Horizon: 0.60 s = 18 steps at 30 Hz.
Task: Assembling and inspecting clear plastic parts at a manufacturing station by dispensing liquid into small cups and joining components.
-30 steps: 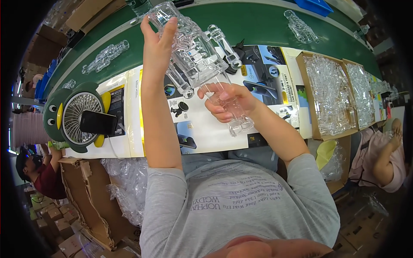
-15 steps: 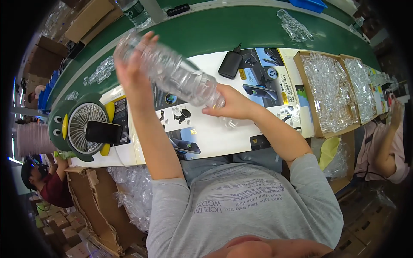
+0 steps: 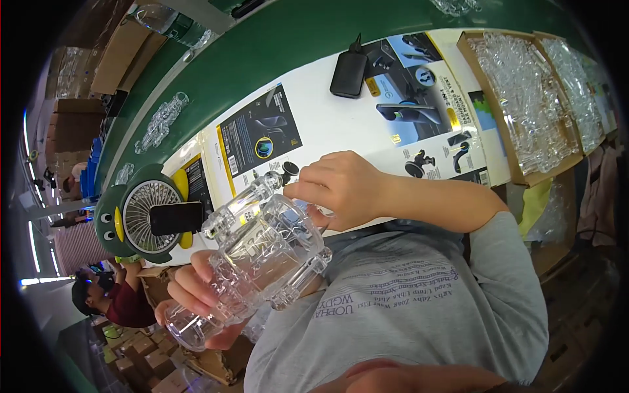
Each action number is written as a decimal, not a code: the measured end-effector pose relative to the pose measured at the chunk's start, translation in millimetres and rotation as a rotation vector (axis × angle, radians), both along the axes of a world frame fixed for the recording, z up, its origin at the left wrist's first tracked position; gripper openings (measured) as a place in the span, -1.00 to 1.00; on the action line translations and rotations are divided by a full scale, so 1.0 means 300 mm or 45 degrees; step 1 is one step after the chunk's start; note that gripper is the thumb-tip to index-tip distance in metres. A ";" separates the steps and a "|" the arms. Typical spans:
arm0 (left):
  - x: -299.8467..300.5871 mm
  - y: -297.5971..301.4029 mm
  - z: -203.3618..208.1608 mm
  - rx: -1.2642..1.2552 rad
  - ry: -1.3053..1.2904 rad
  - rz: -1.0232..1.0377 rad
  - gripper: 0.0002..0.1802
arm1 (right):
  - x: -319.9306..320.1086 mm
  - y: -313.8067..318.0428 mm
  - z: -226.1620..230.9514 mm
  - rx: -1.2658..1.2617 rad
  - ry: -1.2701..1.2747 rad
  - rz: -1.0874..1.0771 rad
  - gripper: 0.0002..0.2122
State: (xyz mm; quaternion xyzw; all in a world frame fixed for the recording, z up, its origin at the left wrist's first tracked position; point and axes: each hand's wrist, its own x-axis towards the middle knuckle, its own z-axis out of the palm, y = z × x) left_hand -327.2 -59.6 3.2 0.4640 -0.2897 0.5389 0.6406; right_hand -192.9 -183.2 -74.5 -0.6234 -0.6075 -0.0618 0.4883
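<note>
A clear, see-through bottle-like vessel (image 3: 265, 252) with jointed tube-like parts along its sides is held tilted in front of my chest. My left hand (image 3: 193, 288) is closed around its narrower lower-left end, near a round flared rim. At the wider upper-right end, my right hand (image 3: 344, 190) has its fingers bent against the vessel; the fingertips are partly hidden behind it. Beneath and beyond lies a white table cover with printed pictures of car phone mounts (image 3: 262, 131). A black squeeze bottle with a pointed tip (image 3: 349, 73) lies on it.
At the left stand a penguin-shaped fan (image 3: 147, 209) and a black phone (image 3: 177, 218). Clear jointed parts (image 3: 162, 122) lie on the green surface. Cardboard trays (image 3: 524, 98) full of clear parts sit at the right. Another person (image 3: 124, 298) is at far left.
The vessel has come down and closer to my chest, its narrow end now at lower left. My left hand has dropped from the upper left. My head view has shifted.
</note>
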 end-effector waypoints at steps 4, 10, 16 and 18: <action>0.015 0.009 -0.009 -0.081 -0.033 -0.071 -0.33 | -0.013 0.009 -0.022 0.007 0.036 -0.030 -0.64; 0.020 0.074 -0.070 -0.184 0.175 0.006 -0.36 | 0.041 -0.002 -0.018 -0.286 0.132 0.118 -0.63; 0.109 0.126 -0.057 -0.172 0.192 -0.139 -0.31 | 0.079 0.005 0.000 -0.292 0.208 -0.025 -0.61; 0.173 0.128 -0.031 -0.236 0.285 0.032 -0.29 | 0.103 0.011 0.019 -0.245 0.157 -0.129 -0.56</action>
